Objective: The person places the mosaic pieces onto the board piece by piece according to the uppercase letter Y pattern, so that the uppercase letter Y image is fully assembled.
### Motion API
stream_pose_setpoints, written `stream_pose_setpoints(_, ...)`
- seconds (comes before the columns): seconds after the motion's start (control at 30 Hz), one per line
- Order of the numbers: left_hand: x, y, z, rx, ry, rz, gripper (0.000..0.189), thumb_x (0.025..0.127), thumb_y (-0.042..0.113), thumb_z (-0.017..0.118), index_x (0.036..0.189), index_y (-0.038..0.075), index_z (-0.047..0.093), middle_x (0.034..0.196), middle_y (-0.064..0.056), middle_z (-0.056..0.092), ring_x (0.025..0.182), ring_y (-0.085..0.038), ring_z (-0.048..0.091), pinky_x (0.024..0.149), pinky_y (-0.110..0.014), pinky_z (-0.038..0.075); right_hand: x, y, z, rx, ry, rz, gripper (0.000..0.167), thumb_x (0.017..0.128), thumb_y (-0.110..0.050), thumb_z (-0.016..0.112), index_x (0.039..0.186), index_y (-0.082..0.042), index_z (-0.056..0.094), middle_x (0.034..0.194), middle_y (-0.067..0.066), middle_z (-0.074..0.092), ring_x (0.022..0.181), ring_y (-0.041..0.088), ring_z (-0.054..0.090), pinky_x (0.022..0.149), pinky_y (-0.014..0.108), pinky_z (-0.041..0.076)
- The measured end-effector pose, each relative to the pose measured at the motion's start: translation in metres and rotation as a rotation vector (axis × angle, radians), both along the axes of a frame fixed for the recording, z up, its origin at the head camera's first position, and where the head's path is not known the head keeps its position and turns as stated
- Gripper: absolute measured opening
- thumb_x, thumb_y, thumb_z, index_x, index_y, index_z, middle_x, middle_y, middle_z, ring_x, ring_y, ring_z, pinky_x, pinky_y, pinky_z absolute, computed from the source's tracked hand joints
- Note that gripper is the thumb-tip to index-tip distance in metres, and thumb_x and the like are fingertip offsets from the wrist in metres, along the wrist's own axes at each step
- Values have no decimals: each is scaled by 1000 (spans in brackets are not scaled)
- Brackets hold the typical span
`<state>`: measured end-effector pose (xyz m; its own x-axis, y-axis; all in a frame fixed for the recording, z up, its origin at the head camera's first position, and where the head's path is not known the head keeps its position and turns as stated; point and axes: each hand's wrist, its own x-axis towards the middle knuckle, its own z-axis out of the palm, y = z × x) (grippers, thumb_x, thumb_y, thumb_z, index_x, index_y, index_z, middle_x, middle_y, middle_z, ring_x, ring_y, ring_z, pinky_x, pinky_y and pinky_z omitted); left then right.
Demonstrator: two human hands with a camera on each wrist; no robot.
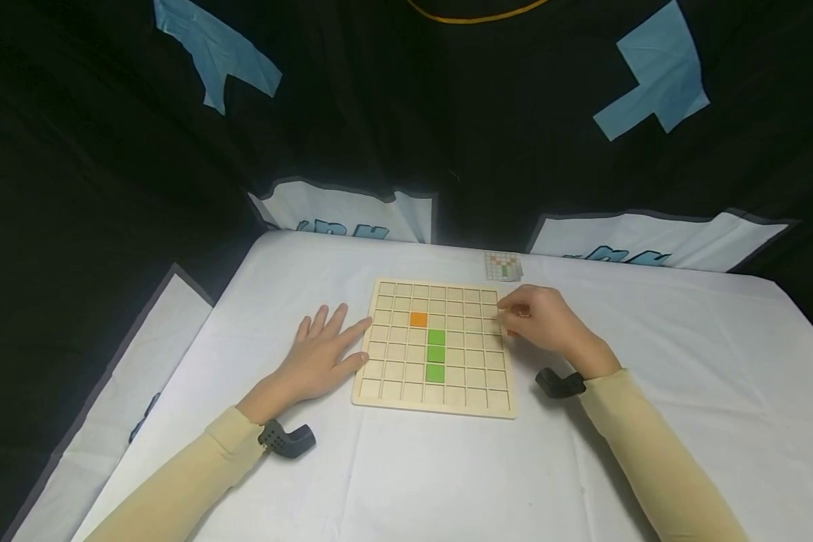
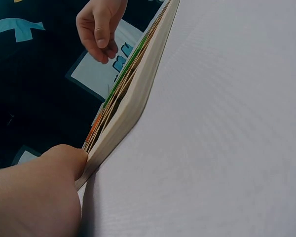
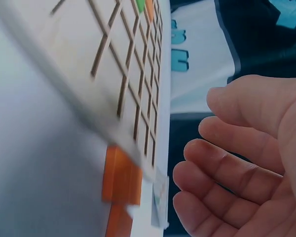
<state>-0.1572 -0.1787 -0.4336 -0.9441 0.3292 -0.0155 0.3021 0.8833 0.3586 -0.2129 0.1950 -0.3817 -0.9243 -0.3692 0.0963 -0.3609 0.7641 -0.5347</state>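
Observation:
A pale wooden grid board (image 1: 396, 389) lies on the white table, with one orange square tile (image 1: 418, 320) and a column of three green tiles (image 1: 436, 354) in its cells. My left hand (image 1: 318, 357) rests spread at the board's left side, thumb and index finger touching its edge. Over the board's right edge hovers my right hand (image 1: 542, 318), its fingers loosely bent with nothing seen between them in the right wrist view. Beside the board, in that view, orange blocks (image 3: 121, 177) stand near the edge; the hand mostly hides them in the head view.
Behind the board lies a small card (image 1: 503, 266) printed with a coloured grid. The white tablecloth (image 1: 433, 482) covers the table. A black curtain (image 1: 447, 113) with blue patches hangs along the back and left.

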Motion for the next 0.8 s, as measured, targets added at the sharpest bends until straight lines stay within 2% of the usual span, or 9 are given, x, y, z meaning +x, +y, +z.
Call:
stream_pose_setpoints(0.3,0,0,1,-3,8,1,63,102,44,54,158,20,40,168,-27,19,155,-54,7,122,-73,6,3,19,-5,27,-19,-87,27,90,-11,65,111,1,76,107,18,73,90,27,62,81,39,53)
stream_pose_setpoints(0.43,0,0,1,-4,10,-1,63,102,45,54,158,20,40,168,-27,20,155,-54,7,122,-73,6,5,26,-7,38,-43,-121,29,92,-15,66,115,1,75,112,19,73,92,28,61,84,41,54)
stream_pose_setpoints(0.67,0,-1,0,1,14,-2,62,102,44,54,158,20,40,167,-27,20,155,-55,8,121,-74,6,6,35,-8,29,-70,-140,33,94,-20,68,119,1,73,118,21,72,98,31,65,91,50,58)
stream_pose_setpoints(0.8,-1,-1,-2,-4,12,-3,62,102,45,53,158,21,40,168,-27,19,155,-54,7,122,-73,6,7,38,-8,39,-67,-149,32,94,-18,66,119,2,73,118,22,72,97,31,65,90,49,58)
